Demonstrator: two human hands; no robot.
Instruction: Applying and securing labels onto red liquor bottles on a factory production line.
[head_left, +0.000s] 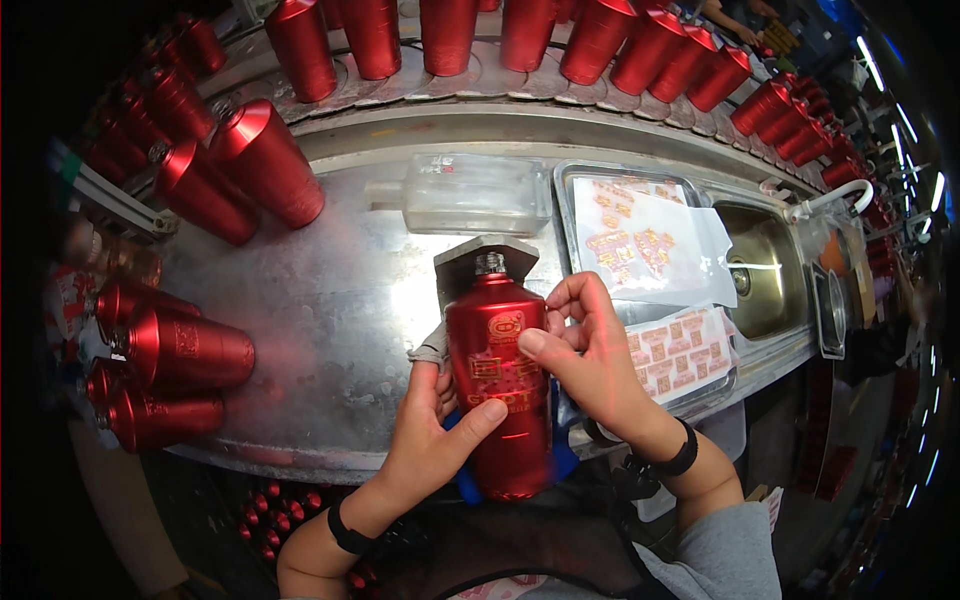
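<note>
A glossy red bottle (497, 440) with gold decorations and an uncapped clear neck stands tilted in front of me. My left hand (440, 425) grips its lower left side, the thumb lying across the front. A bit of grey cloth (430, 345) shows at the left fingertips. My right hand (590, 345) is closed at the bottle's upper right edge, its thumb pressing the front beside the gold emblem (507, 326). Whether a small decal is under that thumb I cannot make out. Behind the neck is a dark angular metal plate (485, 255); something blue (563, 462) shows under the bottle.
A clear glass bottle (475, 195) lies on the metal table (340, 270). To the right, decal sheets (655, 235) rest in a metal tray (563, 200), beside a sink (765, 290). Red bottles (265, 165) stand at left; others (180, 350) lie below. More line the conveyor (390, 95).
</note>
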